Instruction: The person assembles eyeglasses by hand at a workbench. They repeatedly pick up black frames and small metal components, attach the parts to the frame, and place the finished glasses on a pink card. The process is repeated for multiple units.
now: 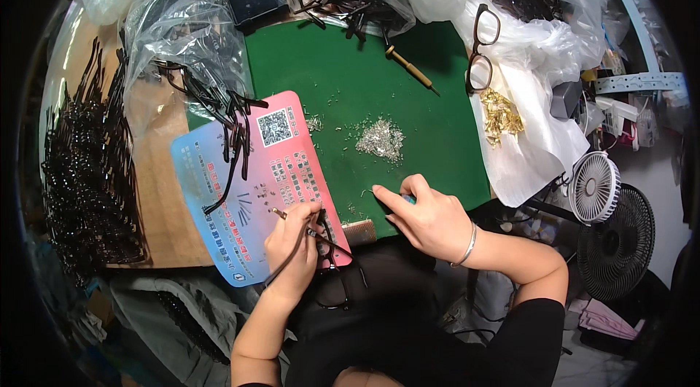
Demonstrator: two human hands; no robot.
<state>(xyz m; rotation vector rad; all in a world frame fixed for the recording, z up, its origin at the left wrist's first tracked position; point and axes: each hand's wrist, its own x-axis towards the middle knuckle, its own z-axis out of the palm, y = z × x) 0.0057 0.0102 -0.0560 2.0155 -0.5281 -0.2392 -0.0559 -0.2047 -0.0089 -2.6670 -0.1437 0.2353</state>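
Observation:
My left hand is closed round a dark eyeglass frame over the lower edge of the pink and blue printed sheet. A slim dark temple runs along that hand, and the frame's lower part hangs past the table edge. My right hand points its index finger down at the green mat, close to a few loose screws. A small blue thing shows between its curled fingers; what it is, I cannot make out. Beyond the fingertip lies a heap of tiny silver screws.
Dark temples lie across the printed sheet. A screwdriver rests on the mat, near brown glasses. Small gold pieces sit on white paper. Bundled dark temples stand left; fans are at right.

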